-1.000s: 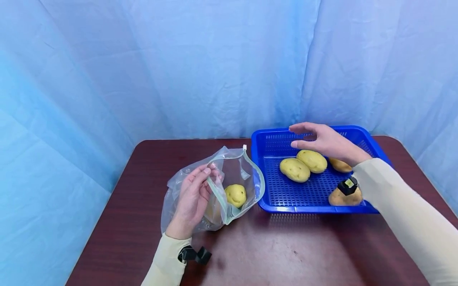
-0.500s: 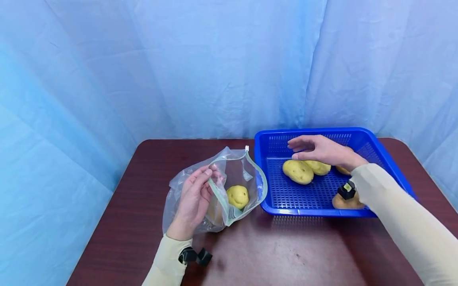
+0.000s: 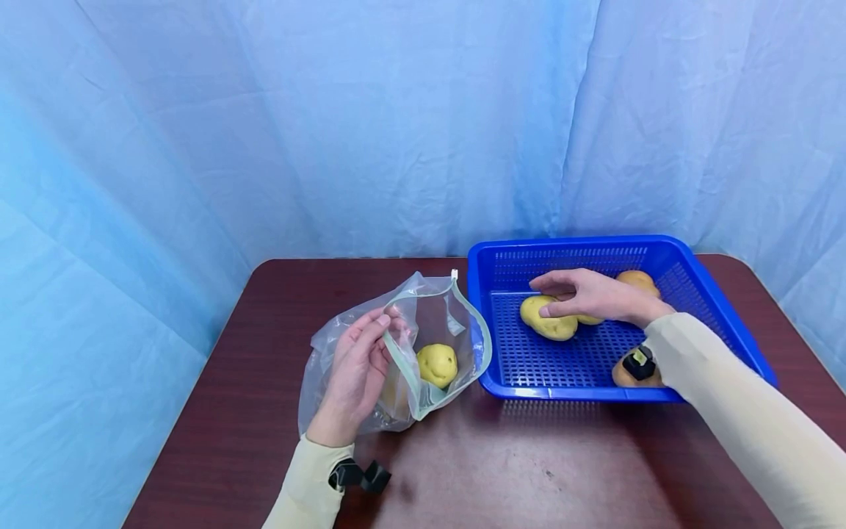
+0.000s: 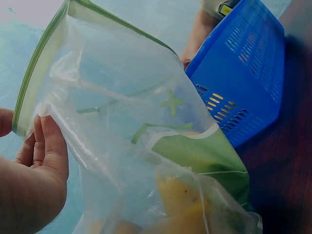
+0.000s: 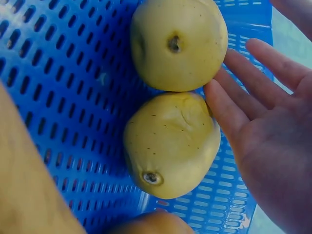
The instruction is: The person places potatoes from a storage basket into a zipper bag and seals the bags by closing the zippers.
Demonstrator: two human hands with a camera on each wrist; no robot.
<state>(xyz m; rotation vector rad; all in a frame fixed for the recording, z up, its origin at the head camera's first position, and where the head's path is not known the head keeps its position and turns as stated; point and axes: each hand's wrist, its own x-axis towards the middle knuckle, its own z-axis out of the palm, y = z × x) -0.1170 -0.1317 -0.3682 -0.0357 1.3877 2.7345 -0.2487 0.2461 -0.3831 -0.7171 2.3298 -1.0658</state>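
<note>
My left hand (image 3: 353,375) pinches the green-trimmed rim of a clear zipper bag (image 3: 327,338) between thumb and fingers, and the bag's mouth gapes to the right. A yellow potato (image 3: 438,365) shows inside it; more yellow and brown shapes appear through the plastic in the left wrist view. Over a blue basket (image 3: 581,394), my right hand (image 3: 595,294) reaches down with fingers extended around a yellow potato (image 3: 548,328). In the right wrist view, its fingers lie alongside two yellow potatoes, the lower potato (image 5: 170,146) and the upper potato (image 5: 178,53). Firm contact cannot be judged.
Two browner potatoes also lie in the basket: one potato (image 3: 638,281) at the back right, another potato (image 3: 624,375) near the front, partly behind the right wrist's camera. Bag and basket stand side by side on a dark red table (image 3: 502,463). Blue curtains (image 3: 396,132) hang behind.
My right hand has lowered toward the yellow potatoes in the basket, its fingers now beside them. The left hand keeps its grip on the bag's rim.
</note>
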